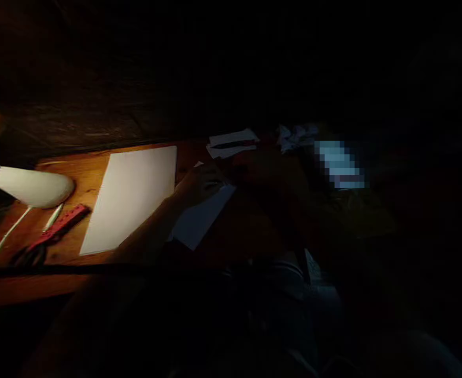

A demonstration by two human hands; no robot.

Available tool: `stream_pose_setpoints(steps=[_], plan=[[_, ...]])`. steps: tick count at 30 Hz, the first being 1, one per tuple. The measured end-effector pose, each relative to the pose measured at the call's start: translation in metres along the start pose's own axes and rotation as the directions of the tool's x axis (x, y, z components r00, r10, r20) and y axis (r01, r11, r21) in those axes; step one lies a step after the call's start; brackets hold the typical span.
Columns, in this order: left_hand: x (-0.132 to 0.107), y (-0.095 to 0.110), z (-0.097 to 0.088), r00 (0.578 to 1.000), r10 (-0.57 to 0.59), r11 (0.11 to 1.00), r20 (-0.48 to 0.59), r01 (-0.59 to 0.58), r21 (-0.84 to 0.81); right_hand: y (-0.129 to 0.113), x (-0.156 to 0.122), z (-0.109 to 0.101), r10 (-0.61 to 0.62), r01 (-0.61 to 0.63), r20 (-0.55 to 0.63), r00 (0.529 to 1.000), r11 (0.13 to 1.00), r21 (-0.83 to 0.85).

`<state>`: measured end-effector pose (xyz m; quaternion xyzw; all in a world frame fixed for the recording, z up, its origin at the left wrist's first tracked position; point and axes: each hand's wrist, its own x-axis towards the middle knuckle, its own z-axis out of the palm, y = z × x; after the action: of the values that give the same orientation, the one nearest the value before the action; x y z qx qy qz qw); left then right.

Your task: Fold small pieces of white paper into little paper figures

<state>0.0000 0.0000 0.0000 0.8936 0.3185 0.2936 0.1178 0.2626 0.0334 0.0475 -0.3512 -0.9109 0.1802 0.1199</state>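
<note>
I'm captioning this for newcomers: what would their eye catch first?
Probably the large white sheet, glowing left of centre on the wooden table. Next, what looks like a white lamp at the far left, and a pixelated bright patch at the right. The left hand, at a smaller paper near the middle, is dimmer.

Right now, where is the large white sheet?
In the head view, the large white sheet lies left of centre on the wooden table, between the white lamp and the left hand, with the forearm along its lower right edge.
</note>
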Motion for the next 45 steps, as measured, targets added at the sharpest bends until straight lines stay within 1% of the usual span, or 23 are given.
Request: stream_pose_setpoints(steps=[5,9,11,13,17,20,24,27,29,32,34,35,40,45], plan=[[-0.001,0.003,-0.001,0.999,-0.005,0.999,0.049,0.003,0.041,0.009,0.004,0.008,-0.021,0.021,-0.049,0.999,1.000,-0.018],[0.001,0.004,-0.002,0.994,-0.023,0.993,0.110,0.010,0.118,0.014,0.008,0.013,-0.038,0.038,-0.029,0.999,0.999,-0.030],[0.002,0.005,-0.003,0.993,-0.031,0.987,0.110,0.013,0.161,0.010,0.008,0.010,-0.014,0.013,-0.005,1.000,0.998,-0.056],[0.003,0.005,-0.003,0.994,-0.022,0.985,0.109,0.004,0.171,0.003,0.006,0.006,0.019,-0.018,0.013,1.000,0.997,-0.081],[0.004,0.006,-0.004,0.992,-0.002,0.993,0.129,-0.014,0.121,-0.009,0.002,0.001,0.059,-0.060,-0.007,0.998,0.994,-0.095],[0.004,0.007,-0.005,0.990,-0.001,0.995,0.142,-0.013,0.100,-0.009,0.002,0.003,0.077,-0.078,-0.017,0.997,0.993,-0.083],[0.004,0.012,-0.007,0.988,0.031,0.996,0.151,-0.043,0.082,0.001,0.003,0.006,0.087,-0.090,-0.041,0.995,0.994,-0.068],[0.004,0.017,-0.005,0.984,0.062,0.994,0.168,-0.077,0.082,0.013,0.003,0.006,0.054,-0.056,-0.048,0.997,0.997,-0.046],[0.004,0.020,-0.003,0.983,0.079,0.995,0.167,-0.088,0.051,0.022,0.004,0.007,0.037,-0.038,-0.047,0.998,0.999,-0.026],[0.002,0.019,0.000,0.991,0.066,0.998,0.114,-0.066,-0.001,0.033,0.005,0.008,0.004,-0.003,-0.047,0.999,1.000,0.017],[0.001,0.017,0.001,0.996,0.043,0.999,0.082,-0.044,0.006,0.038,0.006,0.010,-0.016,0.018,-0.054,0.998,0.999,0.044],[0.001,0.016,0.001,0.996,0.041,0.999,0.082,-0.042,0.019,0.039,0.006,0.011,-0.022,0.025,-0.061,0.998,0.998,0.052],[0.003,0.016,0.000,0.983,0.072,0.995,0.167,-0.081,0.049,0.040,0.006,0.012,-0.022,0.028,-0.096,0.995,0.997,0.068],[0.004,0.022,-0.001,0.976,0.024,0.999,0.215,-0.031,0.032,0.040,0.007,0.008,-0.024,0.030,-0.066,0.998,0.996,0.088]])
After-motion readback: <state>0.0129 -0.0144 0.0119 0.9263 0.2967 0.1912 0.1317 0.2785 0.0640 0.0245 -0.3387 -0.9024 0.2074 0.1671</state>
